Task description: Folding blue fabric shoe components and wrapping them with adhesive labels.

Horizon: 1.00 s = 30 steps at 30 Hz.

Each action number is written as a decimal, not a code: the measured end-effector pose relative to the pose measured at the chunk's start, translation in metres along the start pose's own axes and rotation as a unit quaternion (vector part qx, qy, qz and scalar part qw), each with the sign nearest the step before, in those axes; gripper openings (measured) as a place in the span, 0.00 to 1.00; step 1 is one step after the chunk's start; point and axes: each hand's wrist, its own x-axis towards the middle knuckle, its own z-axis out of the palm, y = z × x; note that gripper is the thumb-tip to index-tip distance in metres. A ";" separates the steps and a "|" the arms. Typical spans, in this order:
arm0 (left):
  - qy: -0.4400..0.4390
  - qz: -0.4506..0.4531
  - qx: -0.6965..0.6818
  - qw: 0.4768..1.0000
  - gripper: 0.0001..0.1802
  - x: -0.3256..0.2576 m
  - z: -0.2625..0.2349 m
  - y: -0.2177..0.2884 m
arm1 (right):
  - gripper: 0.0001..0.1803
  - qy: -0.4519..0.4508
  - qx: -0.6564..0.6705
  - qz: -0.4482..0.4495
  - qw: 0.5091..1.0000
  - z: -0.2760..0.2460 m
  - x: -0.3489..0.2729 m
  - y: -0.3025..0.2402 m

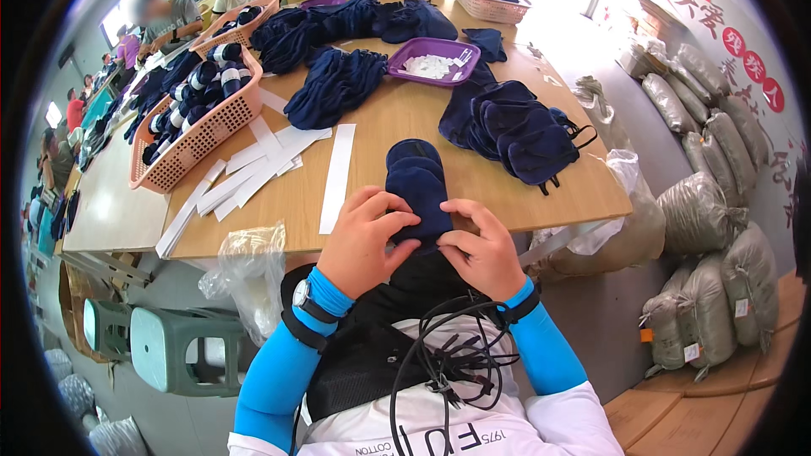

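A folded navy cloth piece (420,190) with a rounded far end lies at the table's near edge, pointing away from me. My left hand (372,235) pinches its left side between thumb and fingers. Its right side is held the same way by my right hand (483,245). The cloth's near end drops out of sight between my hands. Just left of it lies a long white paper strip (339,177). A stack of navy cloth pieces with thin dark cords (528,139) rests to the right.
Loose paper strips (253,171) and a pink basket (198,131) of banded navy rolls are at left. Farther back sit a purple tray (460,76) of small white labels and navy cloth heaps (338,89). Green stools (182,350) stand below; filled sacks (701,211) line the right.
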 end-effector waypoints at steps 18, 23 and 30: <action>-0.016 0.070 -0.040 0.997 0.18 -0.002 0.002 -0.005 | 0.15 0.023 0.009 0.047 0.999 0.005 0.002 -0.001; -0.015 0.095 0.040 0.995 0.20 -0.009 0.008 0.000 | 0.23 -0.011 -0.045 -0.038 0.998 0.004 0.002 0.007; 0.043 -0.008 0.039 0.998 0.12 -0.011 0.027 0.003 | 0.10 0.005 -0.084 -0.061 0.995 0.009 0.013 0.009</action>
